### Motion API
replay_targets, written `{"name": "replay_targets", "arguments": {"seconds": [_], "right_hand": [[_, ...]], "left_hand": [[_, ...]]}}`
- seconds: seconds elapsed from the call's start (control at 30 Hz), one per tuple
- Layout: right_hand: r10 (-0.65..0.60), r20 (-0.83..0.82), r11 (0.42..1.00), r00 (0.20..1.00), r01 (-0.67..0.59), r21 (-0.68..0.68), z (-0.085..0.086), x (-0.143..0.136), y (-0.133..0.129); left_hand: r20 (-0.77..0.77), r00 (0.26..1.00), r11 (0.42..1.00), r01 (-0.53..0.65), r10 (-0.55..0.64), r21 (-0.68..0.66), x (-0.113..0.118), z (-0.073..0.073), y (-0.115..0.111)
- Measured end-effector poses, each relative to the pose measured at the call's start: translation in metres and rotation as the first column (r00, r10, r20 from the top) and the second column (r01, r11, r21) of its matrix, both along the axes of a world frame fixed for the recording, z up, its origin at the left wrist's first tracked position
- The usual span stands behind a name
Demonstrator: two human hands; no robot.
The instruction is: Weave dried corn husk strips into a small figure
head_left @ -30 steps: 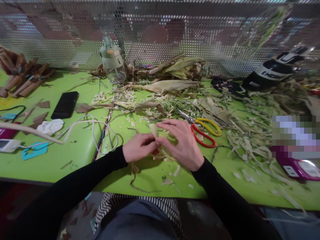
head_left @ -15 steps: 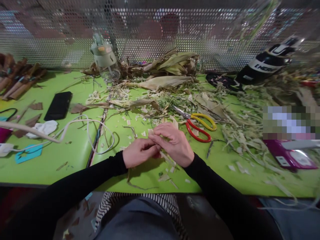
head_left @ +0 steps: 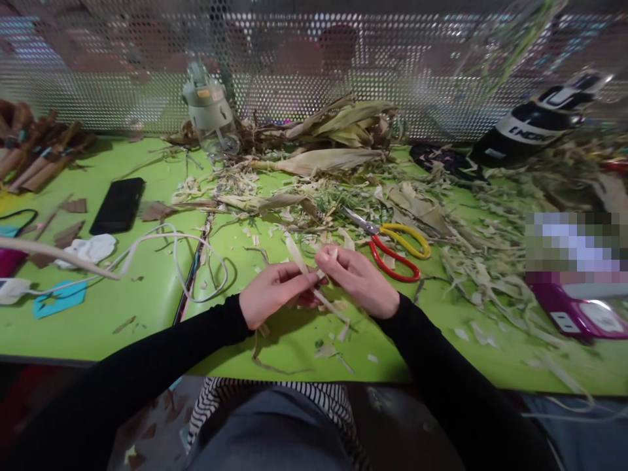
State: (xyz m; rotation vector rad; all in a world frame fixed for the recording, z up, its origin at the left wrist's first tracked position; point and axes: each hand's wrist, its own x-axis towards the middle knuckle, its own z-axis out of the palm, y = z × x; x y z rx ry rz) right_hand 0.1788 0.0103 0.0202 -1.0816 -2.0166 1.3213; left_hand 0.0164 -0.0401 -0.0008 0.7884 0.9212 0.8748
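My left hand (head_left: 277,292) pinches a pale corn husk strip (head_left: 296,254) between thumb and fingers, above the green table near its front edge. One end of the strip sticks up past the fingertips; a thin length runs down to the right. My right hand (head_left: 358,278) is closed just beside it, its thumb and forefinger pinching a small pale piece of husk (head_left: 333,254). Whether both pieces are joined is hidden by the fingers. Scissors (head_left: 392,245) with one yellow and one red handle lie open beyond my right hand.
Dried corn husks (head_left: 318,161) and shreds lie across the back and right. A clear bottle (head_left: 210,118) stands behind; a black bottle (head_left: 524,131) leans at right. On the left are a phone (head_left: 118,205), a white cable (head_left: 176,261) and brown rolled bundles (head_left: 42,150).
My hands have moved slightly apart, the right one shifting right. More of the pale strip now shows above my left fingertips. The scissors lie as before.
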Motion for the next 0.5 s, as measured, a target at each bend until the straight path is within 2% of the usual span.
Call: {"name": "replay_targets", "arguments": {"seconds": [0.13, 0.2, 0.33, 0.43, 0.5], "right_hand": [[0.045, -0.017, 0.996, 0.999, -0.046, -0.07, -0.002, 0.001, 0.0], [0.02, -0.013, 0.996, 1.0, -0.021, -0.088, -0.004, 0.001, -0.002], [-0.09, 0.037, 0.995, 0.995, 0.088, 0.052, -0.008, -0.002, -0.006], [-0.156, 0.081, 0.978, 0.984, 0.142, 0.153, -0.009, -0.003, -0.01], [-0.208, 0.082, 0.967, 0.975, 0.192, 0.169, -0.009, -0.003, -0.012]], "left_hand": [[0.05, 0.997, 0.999, -0.054, 0.054, 0.0, -0.001, 0.0, 0.001], [0.04, 0.997, 0.998, -0.065, 0.065, 0.003, -0.002, 0.0, 0.001], [-0.105, 0.994, 1.0, 0.018, -0.016, 0.024, -0.004, 0.0, 0.003], [-0.14, 0.99, 0.998, 0.039, -0.032, 0.044, -0.005, 0.001, 0.003], [-0.146, 0.988, 0.998, 0.048, -0.043, 0.035, -0.005, 0.002, 0.002]]}}
